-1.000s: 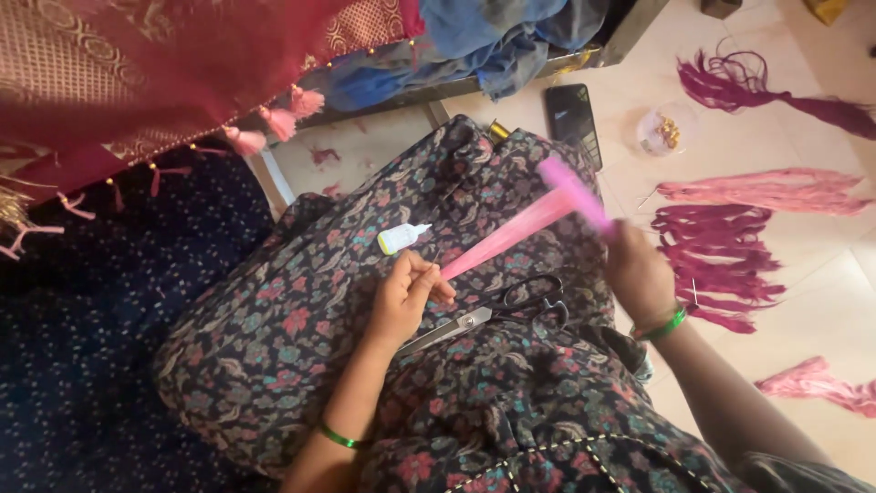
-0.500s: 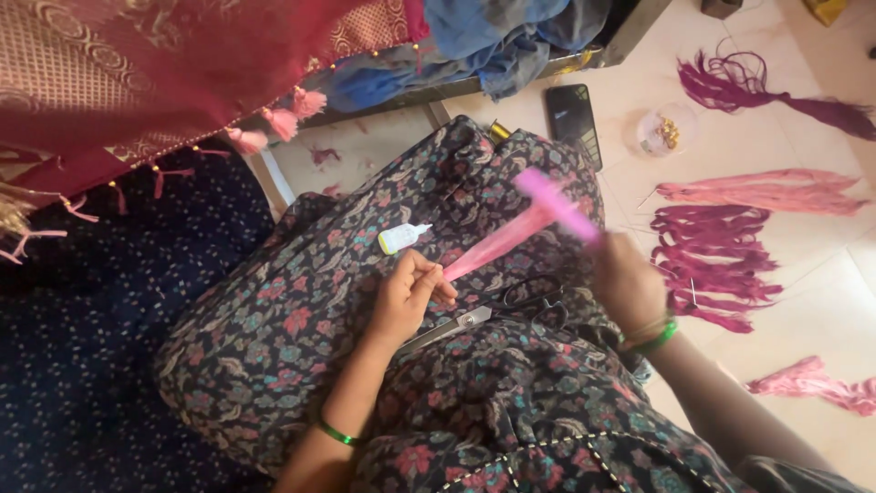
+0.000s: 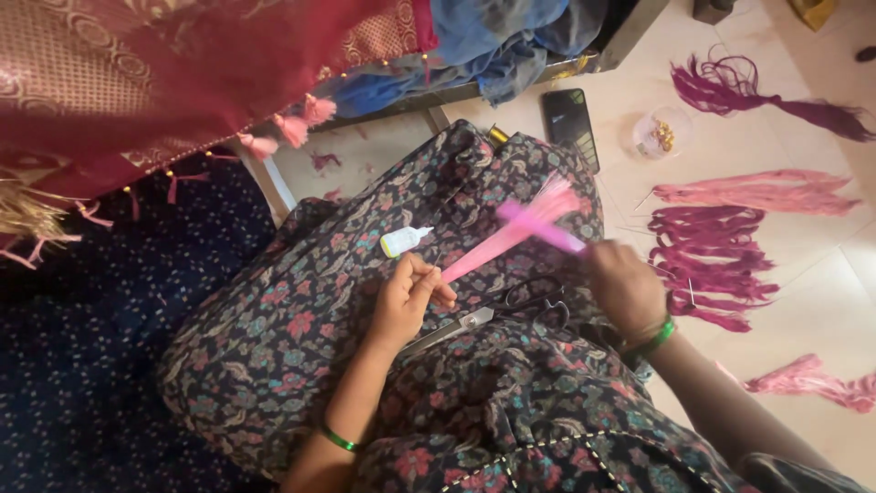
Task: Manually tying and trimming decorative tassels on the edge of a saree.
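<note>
Over the lap, left hand [image 3: 408, 301] pinches pink threads [image 3: 511, 233]; right hand [image 3: 625, 288] blurred.

The left hand [image 3: 406, 301] pinches one end of a pink thread bundle [image 3: 511, 236] over the lap; the right hand [image 3: 625, 288] works its far end with a pink comb [image 3: 543, 233]. Scissors [image 3: 493, 310] lie just below the bundle, a small white glue bottle [image 3: 401, 241] beside its pinched end.

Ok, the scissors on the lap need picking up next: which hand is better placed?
Probably the left hand. It pinches one end of the pink threads, but the scissors lie just beside it. The right hand, blurred, works a pink comb-like tool through the threads, so it looks busier.
</note>
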